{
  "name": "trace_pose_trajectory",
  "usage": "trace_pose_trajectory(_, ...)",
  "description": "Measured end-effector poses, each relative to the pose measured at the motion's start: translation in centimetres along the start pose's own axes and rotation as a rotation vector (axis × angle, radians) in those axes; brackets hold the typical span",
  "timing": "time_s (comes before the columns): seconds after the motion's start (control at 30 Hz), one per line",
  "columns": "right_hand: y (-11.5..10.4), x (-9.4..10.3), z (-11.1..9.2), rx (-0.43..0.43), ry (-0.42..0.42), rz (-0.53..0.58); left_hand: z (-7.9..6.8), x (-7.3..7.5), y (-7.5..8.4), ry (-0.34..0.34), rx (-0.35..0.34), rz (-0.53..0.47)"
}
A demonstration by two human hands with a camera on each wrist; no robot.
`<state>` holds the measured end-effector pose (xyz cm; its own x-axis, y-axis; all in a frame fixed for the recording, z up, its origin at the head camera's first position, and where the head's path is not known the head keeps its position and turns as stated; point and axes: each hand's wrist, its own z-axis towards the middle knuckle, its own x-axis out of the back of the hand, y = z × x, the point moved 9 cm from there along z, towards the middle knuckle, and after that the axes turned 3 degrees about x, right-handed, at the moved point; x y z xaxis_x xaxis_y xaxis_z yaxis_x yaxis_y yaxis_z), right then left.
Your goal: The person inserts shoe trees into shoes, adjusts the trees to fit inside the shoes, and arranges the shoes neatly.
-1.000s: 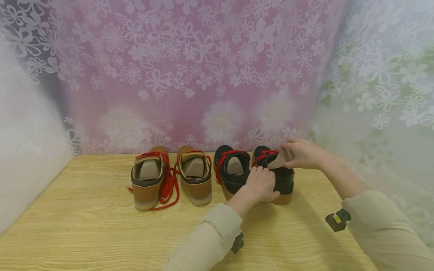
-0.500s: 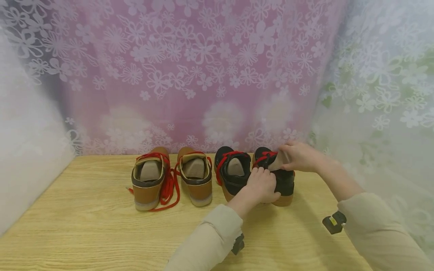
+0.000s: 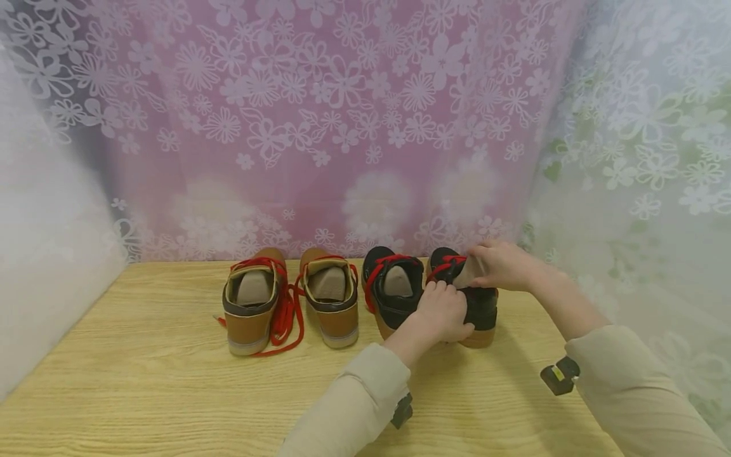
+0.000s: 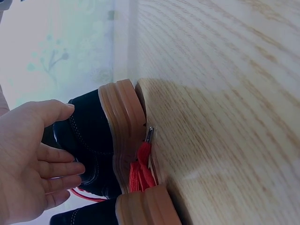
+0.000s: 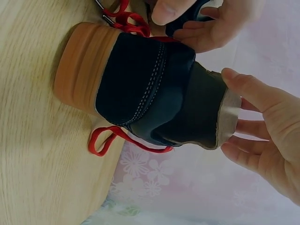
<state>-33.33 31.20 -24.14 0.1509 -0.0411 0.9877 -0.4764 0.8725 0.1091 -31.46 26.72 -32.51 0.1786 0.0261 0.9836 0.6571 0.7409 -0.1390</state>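
Note:
A beige, stiff shoe insert (image 3: 469, 273) stands partly in the opening of the right-hand black shoe (image 3: 480, 311). My right hand (image 3: 502, 265) pinches its upper end between thumb and fingers. The right wrist view shows the insert (image 5: 206, 108) rising out of the dark collar, its lower part hidden inside the shoe. My left hand (image 3: 442, 312) is beside the same shoe, at its left side near the heel. In the left wrist view its thumb and fingers (image 4: 61, 168) are spread apart, with fingertips overlapping the dark upper (image 4: 91, 129).
The other black shoe (image 3: 394, 314) and two brown shoes (image 3: 248, 324), (image 3: 331, 324) stand in a row on the wooden table (image 3: 171, 393), each with a beige insert inside. Loose red laces (image 3: 283, 317) trail between the brown pair. A floral curtain (image 3: 342, 158) hangs close behind the toes.
The right hand has sunk slightly with the insert, and its forearm has shifted a little left. The left hand stays at the shoe's side.

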Motion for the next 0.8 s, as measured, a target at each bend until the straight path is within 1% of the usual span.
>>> trace_pose_trajectory(0.47, 0.16, -0.52, 0.06, 0.003, 0.007, -0.012, -0.01, 0.15, 0.03, -0.006, -0.001, 0.008)
trace_pose_trajectory(0.8, 0.17, -0.71, 0.20, 0.023, 0.027, -0.057, 0.14, 0.09, 0.06, -0.011, -0.008, 0.008)
